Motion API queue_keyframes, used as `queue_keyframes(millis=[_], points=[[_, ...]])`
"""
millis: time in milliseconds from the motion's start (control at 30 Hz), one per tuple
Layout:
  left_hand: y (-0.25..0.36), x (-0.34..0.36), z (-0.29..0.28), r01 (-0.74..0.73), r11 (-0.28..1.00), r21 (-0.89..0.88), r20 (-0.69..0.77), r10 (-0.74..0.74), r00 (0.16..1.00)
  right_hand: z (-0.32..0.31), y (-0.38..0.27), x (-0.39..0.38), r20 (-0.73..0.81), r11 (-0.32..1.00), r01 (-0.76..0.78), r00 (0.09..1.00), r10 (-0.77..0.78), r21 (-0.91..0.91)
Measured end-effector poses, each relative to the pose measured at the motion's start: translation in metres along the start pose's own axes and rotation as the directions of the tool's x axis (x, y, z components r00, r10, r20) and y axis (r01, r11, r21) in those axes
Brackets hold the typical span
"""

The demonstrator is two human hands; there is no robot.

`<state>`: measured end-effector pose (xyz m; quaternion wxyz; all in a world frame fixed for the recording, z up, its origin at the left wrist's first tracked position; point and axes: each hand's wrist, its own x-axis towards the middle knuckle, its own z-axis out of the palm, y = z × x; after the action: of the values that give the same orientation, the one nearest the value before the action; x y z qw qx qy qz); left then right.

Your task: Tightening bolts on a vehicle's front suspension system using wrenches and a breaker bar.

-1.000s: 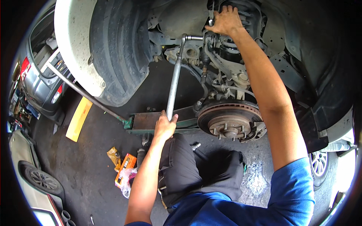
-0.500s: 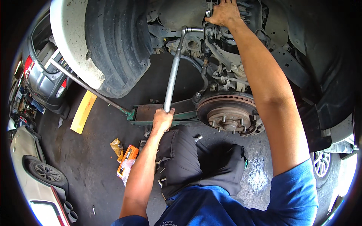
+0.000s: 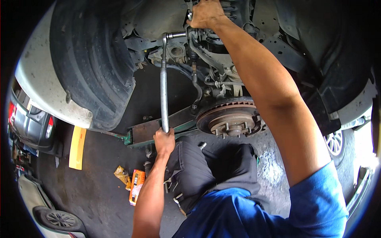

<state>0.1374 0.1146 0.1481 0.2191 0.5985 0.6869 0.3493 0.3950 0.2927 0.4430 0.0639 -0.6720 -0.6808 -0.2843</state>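
My left hand [image 3: 164, 141] is closed round the lower end of a long steel bar [image 3: 164, 95], which runs up to a socket extension [image 3: 176, 35] set horizontally against suspension parts under a car's wheel arch. High up, my right hand [image 3: 205, 14] rests with fingers apart on parts beside the coil spring, its thumb by a small bright metal piece; some fingertips are hard to make out. Below hangs the brake disc [image 3: 226, 117] with bare studs, between my right forearm and the bar.
A green trolley jack [image 3: 141, 135] lies under the disc. On the floor are an orange box [image 3: 136, 186], a crumpled yellow packet [image 3: 121, 173] and a yellow board [image 3: 77, 150]. The wheel-arch liner [image 3: 91, 71] curves at upper left. Other cars [image 3: 33, 123] stand at left.
The view has shifted, so most of the car's parts sit further left in the picture. The bar now appears more upright, with my left hand still on it and my right hand still high.
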Motion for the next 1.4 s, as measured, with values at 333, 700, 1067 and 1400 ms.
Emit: queue_keyframes(millis=[333, 700, 1067, 1400], points=[[-0.033, 0.016, 0.045, -0.085, 0.995, -0.051, -0.036, 0.083, 0.996, 0.001, 0.004, -0.002, -0.098, 0.998, -0.019, 0.995, 0.014, -0.052], [-0.05, 0.024, 0.079, -0.03, 0.998, -0.054, -0.162, 0.021, 0.987, 0.01, 0.002, -0.009, -0.167, 0.992, 0.0, 0.986, -0.022, -0.129], [-0.04, 0.03, 0.09, 0.0, 0.998, -0.062, -0.131, -0.008, 0.991, 0.009, 0.007, -0.003, -0.056, 0.998, 0.004, 0.998, -0.007, -0.061], [-0.086, 0.064, 0.133, -0.114, 0.982, -0.149, -0.264, 0.071, 0.962, 0.009, 0.0, -0.006, -0.109, 0.999, -0.005, 0.994, 0.0, -0.049]])
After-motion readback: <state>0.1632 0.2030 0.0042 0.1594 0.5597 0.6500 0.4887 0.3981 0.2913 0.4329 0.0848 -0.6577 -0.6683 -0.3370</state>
